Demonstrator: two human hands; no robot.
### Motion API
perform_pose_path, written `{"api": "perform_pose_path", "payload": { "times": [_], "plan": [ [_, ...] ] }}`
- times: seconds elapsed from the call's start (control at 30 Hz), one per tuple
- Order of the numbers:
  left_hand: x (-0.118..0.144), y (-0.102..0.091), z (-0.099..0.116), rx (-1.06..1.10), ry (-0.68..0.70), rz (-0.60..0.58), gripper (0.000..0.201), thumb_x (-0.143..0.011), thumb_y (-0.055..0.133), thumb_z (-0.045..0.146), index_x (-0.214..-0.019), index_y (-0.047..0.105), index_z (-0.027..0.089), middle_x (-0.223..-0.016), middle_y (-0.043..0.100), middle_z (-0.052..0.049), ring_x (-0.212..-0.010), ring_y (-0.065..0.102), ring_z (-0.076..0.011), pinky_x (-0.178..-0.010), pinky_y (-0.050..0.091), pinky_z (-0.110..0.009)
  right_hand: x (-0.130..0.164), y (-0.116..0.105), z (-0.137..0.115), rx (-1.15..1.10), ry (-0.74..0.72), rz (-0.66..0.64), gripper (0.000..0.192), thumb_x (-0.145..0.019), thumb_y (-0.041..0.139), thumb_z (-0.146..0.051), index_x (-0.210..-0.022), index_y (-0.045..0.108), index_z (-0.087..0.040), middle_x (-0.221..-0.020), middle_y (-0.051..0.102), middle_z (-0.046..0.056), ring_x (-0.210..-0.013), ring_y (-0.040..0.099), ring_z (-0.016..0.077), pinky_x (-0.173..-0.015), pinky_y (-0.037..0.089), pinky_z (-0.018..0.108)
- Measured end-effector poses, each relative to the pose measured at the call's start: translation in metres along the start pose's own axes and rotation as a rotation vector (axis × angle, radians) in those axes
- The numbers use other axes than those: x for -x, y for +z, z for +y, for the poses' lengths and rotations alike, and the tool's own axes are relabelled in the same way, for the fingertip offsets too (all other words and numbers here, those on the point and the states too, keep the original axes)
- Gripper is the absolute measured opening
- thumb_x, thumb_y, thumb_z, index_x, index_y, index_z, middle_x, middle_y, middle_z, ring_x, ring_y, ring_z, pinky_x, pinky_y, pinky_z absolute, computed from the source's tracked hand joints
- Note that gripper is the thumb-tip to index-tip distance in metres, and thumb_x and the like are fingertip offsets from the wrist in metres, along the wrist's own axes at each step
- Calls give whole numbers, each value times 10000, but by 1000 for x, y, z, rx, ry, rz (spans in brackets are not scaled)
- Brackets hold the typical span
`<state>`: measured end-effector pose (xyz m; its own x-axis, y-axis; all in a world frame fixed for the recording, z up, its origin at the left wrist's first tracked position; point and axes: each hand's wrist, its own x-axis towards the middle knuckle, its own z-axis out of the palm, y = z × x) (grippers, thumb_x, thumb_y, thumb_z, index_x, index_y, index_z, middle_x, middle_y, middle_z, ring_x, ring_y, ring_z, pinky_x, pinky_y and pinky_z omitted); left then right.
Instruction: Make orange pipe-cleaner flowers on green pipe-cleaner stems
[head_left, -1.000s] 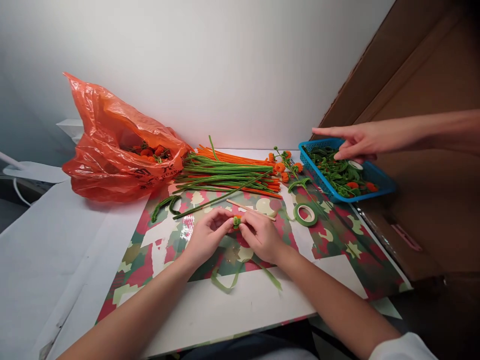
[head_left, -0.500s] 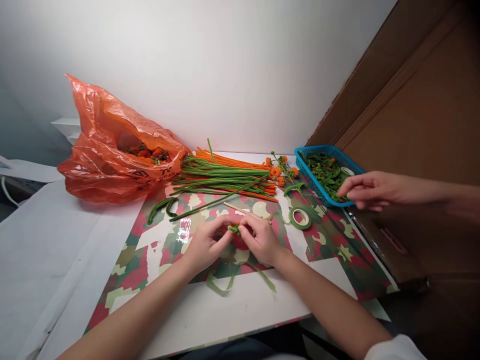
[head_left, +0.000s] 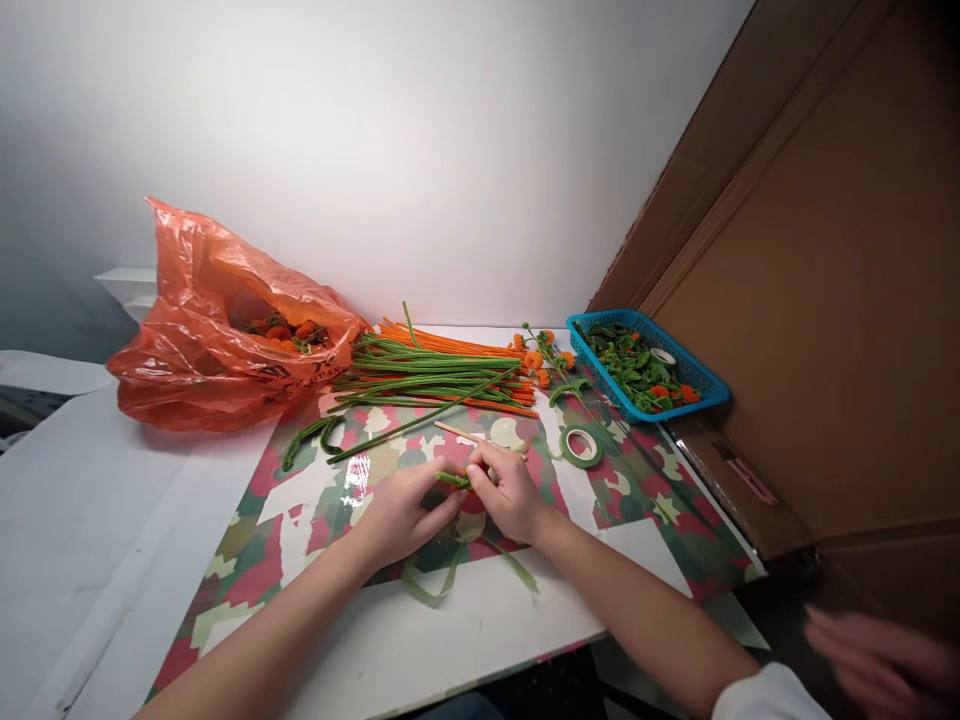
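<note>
My left hand (head_left: 405,510) and my right hand (head_left: 510,490) meet over the patterned mat (head_left: 660,490), both pinching a small green pipe-cleaner piece (head_left: 454,480) between fingertips. A green strip (head_left: 435,585) curls on the mat just below my hands. A thin wooden stick (head_left: 457,432) lies just beyond my fingers. A roll of green tape (head_left: 581,446) sits to the right of my right hand.
A bundle of green and orange pipe cleaners (head_left: 435,365) lies at the back. An orange plastic bag (head_left: 225,320) sits at the left. A blue basket (head_left: 645,365) of green and orange pieces stands at the right by a cardboard wall (head_left: 825,300). Another person's blurred hand (head_left: 877,655) is at bottom right.
The other person's hand left the blue basket and dropped to the bottom right corner. My hands stayed together on the green piece, turning it; the view shifted slightly.
</note>
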<state>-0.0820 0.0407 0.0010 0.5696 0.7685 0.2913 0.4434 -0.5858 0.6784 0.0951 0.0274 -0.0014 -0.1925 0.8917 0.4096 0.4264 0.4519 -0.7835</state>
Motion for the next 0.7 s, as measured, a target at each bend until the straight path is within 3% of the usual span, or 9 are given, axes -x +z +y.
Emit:
{"api": "perform_pose_path", "payload": {
  "times": [0.27,0.5,0.6,0.7],
  "plan": [
    [0,0,5,21,-27,-20,112,-863,485,245,-877,589,205,-745,692,-7,-605,600,-131,-568,447,-221,4,1,3,-6,7,-23,180,-855,443,-171,-679,424,-199,-649,457,-25,-621,439,125,-604,345,245],
    [0,-1,1,53,1,42,138,-879,494,232,-961,605,221,-818,711,-3,-690,658,-141,-644,500,-227,2,-1,-1,-66,24,-6,182,-851,458,-183,-675,415,-198,-646,449,-27,-627,433,124,-617,345,251],
    [1,3,-4,142,-39,67,178,-880,518,245,-1041,593,232,-890,709,-19,-781,684,-165,-701,535,-250,1,1,-2,-129,103,6,184,-846,473,-198,-668,431,-192,-645,447,-25,-628,426,121,-609,332,251],
    [0,5,-4,386,-220,119,241,-896,537,329,-1118,551,237,-908,681,-27,-763,674,-169,-666,557,-266,1,4,1,-410,305,20,206,-847,507,-290,-674,463,-188,-627,439,-31,-585,406,106,-569,326,240]
  ]
}}
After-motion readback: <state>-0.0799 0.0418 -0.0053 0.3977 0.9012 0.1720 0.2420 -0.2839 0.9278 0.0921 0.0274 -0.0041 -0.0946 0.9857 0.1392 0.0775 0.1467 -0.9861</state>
